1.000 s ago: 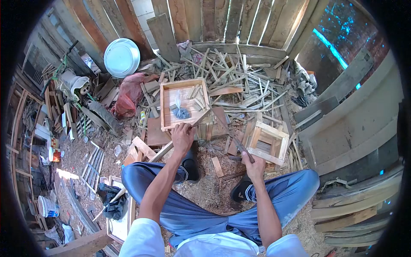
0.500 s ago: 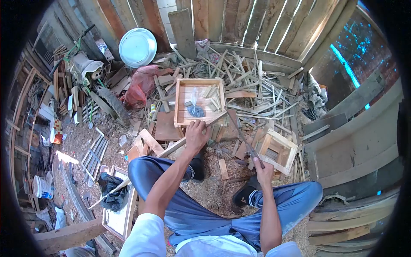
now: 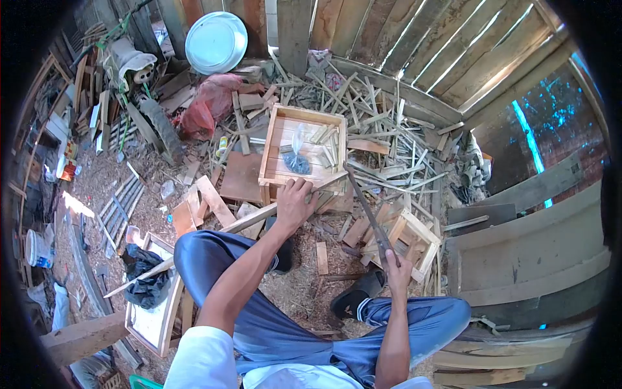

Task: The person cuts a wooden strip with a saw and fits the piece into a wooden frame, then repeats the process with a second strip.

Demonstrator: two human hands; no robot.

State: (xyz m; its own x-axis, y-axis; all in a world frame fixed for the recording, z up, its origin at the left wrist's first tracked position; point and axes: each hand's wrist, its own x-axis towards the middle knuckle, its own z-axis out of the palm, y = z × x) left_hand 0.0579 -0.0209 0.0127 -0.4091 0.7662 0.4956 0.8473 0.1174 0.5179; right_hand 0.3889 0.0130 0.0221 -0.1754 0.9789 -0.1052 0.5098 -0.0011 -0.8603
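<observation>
My left hand [image 3: 296, 202] is closed over a long wooden strip [image 3: 258, 219], which slants from beside my left knee up across the front edge of a shallow wooden crate [image 3: 264, 159]. In my right hand [image 3: 396, 267] is the handle end of a long, narrow, dark saw [image 3: 365, 206]. Its blade reaches up and left to the far end of the strip. Inside the crate lie a clear plastic bag [image 3: 297, 163] with small dark pieces at its bottom and several short wood pieces [image 3: 329, 146].
Beyond the crate is a heap of thin offcuts [image 3: 408, 152]. A small wooden frame [image 3: 421, 246] stands near my right foot. Left of me are a black plastic bag [image 3: 146, 279] on a white-bottomed tray [image 3: 139, 319] and a red bag [image 3: 210, 107]. A round basin [image 3: 216, 43] leans on the plank wall.
The view has shifted a little, so surroundings sit differently in frame. Both hands keep their holds; the saw still meets the strip's far end, its handle slightly lower and nearer me.
</observation>
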